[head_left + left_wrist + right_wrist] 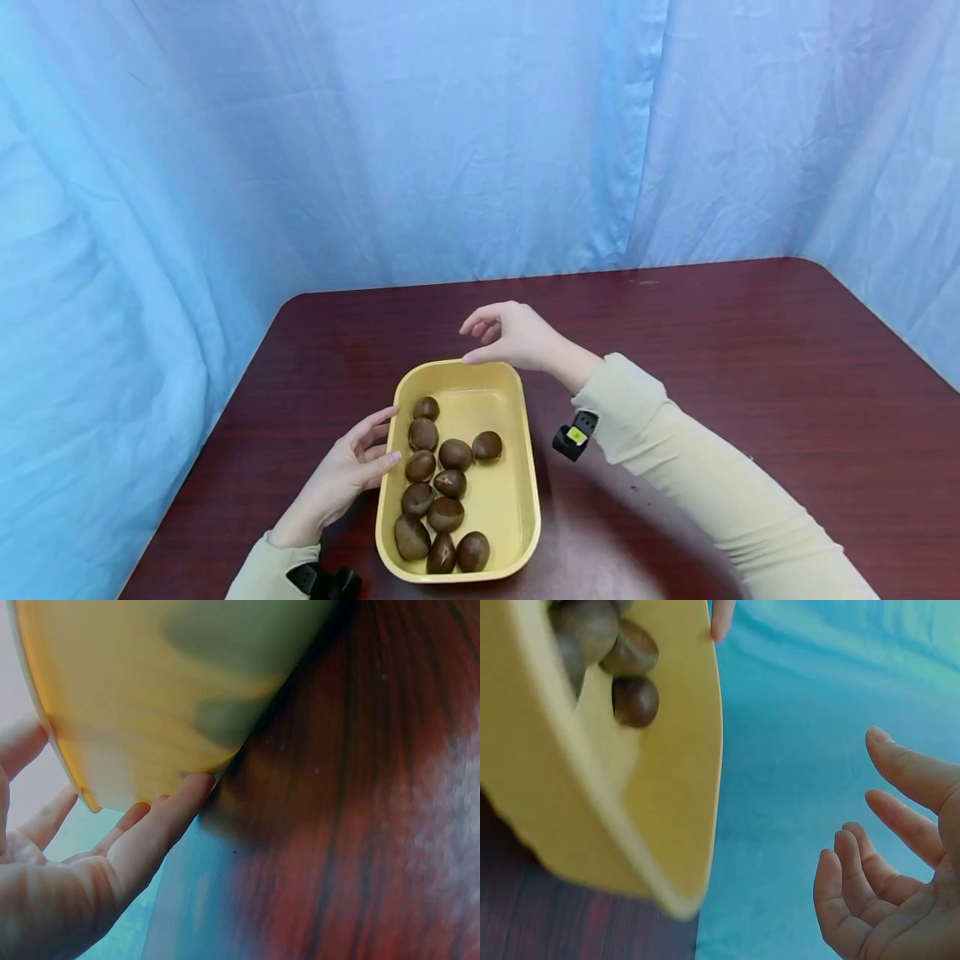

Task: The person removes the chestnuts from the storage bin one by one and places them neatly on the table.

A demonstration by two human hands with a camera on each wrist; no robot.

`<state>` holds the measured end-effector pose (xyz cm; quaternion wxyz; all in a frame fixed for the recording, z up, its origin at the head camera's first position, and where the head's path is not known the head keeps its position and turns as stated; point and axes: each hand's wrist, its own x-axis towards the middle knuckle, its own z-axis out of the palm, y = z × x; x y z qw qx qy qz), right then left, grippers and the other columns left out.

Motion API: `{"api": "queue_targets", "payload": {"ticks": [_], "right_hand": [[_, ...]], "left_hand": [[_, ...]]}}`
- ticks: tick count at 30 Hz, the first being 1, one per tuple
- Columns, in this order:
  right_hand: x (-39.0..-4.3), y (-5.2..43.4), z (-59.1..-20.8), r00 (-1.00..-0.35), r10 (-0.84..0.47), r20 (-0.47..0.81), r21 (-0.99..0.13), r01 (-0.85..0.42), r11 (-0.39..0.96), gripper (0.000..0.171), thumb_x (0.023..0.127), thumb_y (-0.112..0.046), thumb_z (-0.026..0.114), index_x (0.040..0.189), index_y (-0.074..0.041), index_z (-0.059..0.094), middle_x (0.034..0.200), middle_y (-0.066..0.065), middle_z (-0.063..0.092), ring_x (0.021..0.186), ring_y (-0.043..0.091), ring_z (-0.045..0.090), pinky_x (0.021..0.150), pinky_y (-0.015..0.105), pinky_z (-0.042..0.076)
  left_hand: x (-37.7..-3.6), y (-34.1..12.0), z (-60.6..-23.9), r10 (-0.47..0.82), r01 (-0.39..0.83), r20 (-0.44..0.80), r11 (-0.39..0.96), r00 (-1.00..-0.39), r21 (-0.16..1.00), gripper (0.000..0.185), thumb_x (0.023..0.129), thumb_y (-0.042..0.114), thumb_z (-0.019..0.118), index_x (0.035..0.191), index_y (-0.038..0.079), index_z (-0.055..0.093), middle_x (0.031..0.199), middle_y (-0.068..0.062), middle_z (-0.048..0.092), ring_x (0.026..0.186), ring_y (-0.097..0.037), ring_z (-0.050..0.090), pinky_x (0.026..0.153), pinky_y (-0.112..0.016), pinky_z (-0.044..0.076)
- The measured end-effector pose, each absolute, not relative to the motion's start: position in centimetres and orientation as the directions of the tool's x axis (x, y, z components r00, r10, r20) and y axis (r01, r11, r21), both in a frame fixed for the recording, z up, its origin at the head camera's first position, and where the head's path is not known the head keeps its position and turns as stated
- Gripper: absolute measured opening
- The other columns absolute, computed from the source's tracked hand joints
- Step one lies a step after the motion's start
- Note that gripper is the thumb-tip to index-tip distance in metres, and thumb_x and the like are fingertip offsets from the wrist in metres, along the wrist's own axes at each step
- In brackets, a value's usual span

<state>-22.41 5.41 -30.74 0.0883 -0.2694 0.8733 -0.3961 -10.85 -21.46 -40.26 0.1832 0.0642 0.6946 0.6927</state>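
The left hand [347, 475], fingers straight and spread, is touching the left wall of the yellow rectangular plastic tray [510, 500] of brown chestnuts [438, 482] sitting on the dark red wooden desk [750, 375]. The right hand [510, 335] is hovering loosely curled over the tray's far rim, holding nothing.

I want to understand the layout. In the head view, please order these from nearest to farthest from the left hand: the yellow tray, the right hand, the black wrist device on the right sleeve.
1. yellow tray, touching the left hand.
2. right hand, above the tray's far end.
3. black wrist device, right of the tray.
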Motion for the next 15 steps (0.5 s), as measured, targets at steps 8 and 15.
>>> {"api": "queue_targets", "payload": {"ticks": [8, 15], "right_hand": [[-21.6, 1.9, -31.4, -0.81, -0.585, 0.051, -0.756, -0.414, 0.508, 0.035, 0.079, -0.024, 0.078, 0.11, -0.013, 0.068, 0.108, 0.007, 0.065, 0.098, 0.02, 0.063, 0.087, 0.032, 0.051], [-20.5, -0.2, -32.6, -0.8, -0.601, 0.008, -0.778, -0.383, 0.499, 0.035, 0.079, -0.024, 0.078, 0.11, -0.011, 0.067, 0.111, 0.008, 0.065, 0.102, 0.021, 0.062, 0.086, 0.03, 0.051]], "left_hand": [[-10.7, -21.6, -40.3, 0.338, -0.172, -0.177, 0.044, -0.925, 0.984, 0.07, 0.094, 0.008, 0.058, 0.15, 0.004, 0.016, 0.144, -0.03, 0.025, 0.1, -0.009, 0.063, 0.079, -0.032, 0.055], [-10.7, -21.6, -40.3, 0.333, -0.176, -0.181, 0.045, -0.926, 0.983, 0.07, 0.094, 0.009, 0.058, 0.15, 0.004, 0.016, 0.144, -0.03, 0.026, 0.1, -0.009, 0.063, 0.079, -0.031, 0.055]]}}
